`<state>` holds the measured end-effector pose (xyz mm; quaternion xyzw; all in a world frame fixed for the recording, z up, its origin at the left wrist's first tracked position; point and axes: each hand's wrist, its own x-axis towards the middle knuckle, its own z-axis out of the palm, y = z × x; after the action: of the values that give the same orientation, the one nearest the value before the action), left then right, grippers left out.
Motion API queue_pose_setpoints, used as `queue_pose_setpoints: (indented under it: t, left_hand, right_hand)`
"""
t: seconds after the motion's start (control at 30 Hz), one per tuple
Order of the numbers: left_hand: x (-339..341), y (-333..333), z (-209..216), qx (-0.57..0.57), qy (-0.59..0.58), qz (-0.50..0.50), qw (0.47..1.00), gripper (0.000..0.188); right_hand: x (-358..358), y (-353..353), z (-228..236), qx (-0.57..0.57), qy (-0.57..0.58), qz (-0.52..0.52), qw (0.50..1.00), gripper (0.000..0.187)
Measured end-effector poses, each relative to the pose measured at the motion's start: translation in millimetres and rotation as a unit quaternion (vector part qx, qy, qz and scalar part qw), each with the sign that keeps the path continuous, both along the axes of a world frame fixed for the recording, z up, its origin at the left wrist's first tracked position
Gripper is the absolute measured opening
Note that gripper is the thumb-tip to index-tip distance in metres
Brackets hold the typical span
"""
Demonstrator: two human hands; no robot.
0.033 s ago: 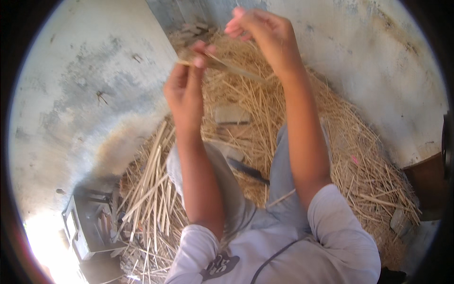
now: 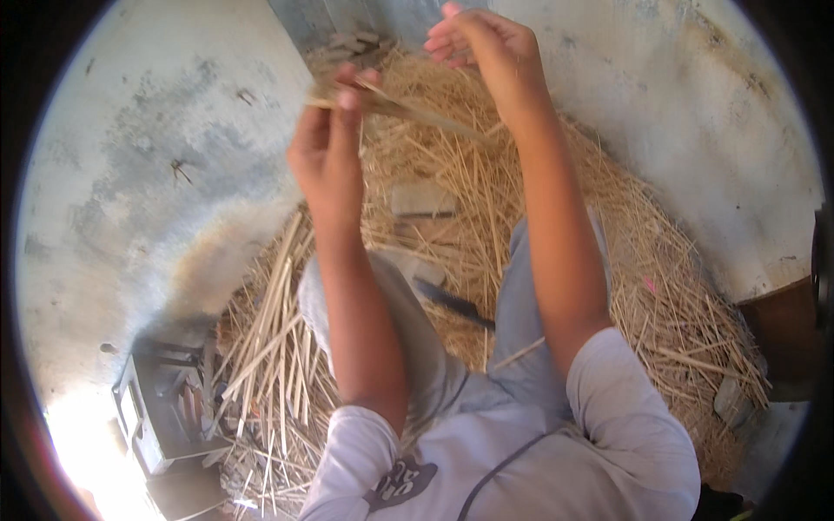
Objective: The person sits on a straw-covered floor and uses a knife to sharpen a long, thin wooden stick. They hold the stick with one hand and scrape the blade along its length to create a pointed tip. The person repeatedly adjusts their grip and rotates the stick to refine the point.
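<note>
Up at the far left of the middle, my left hand pinches a thin, pale bamboo-like strip between thumb and fingers. The strip slants out to the right and is blurred; more than one piece may be in the grip. Farther right and a little higher, my right hand is raised with its fingers bent but apart, and nothing shows in it. Below, between my knees, lies a long dark blade-like tool; its ends are partly hidden. A greyish block rests on the shavings beyond it.
Long pale strips heap up by my left leg. Thin shavings cover the ground at right and ahead. Stained walls stand on both sides. A grey box-like case is at lower left, and broken slabs lie in the far corner.
My left hand has shifted left and slightly up with the strip. My right hand has moved a little up and right, its fingers somewhat more spread.
</note>
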<state>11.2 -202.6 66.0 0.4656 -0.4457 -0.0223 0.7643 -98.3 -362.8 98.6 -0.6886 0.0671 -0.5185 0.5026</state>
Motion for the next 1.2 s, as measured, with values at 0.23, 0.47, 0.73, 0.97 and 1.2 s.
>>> queue_pose_setpoints:
  t: [0.23,0.47,0.73,0.97,1.2]
  left_hand:
    - [40,18,-18,-0.026,-0.030,0.161,0.986,0.031]
    - [41,15,-16,-0.013,-0.038,0.153,0.987,0.029]
    - [65,33,-22,0.080,-0.056,0.213,0.972,0.025]
    - [40,36,-13,0.117,-0.081,0.201,0.969,0.026]
    - [31,33,-15,0.116,-0.064,0.168,0.977,0.030]
  right_hand:
    - [38,-49,-170,0.181,0.488,-0.102,0.847,0.024]
    - [-26,1,-408,-0.031,0.798,0.138,0.585,0.019]
    - [-85,120,-426,-0.104,0.837,0.067,0.533,0.028]
    - [-61,127,-475,-0.161,0.891,0.135,0.403,0.029]
    - [-57,114,-489,-0.159,0.908,0.151,0.356,0.033]
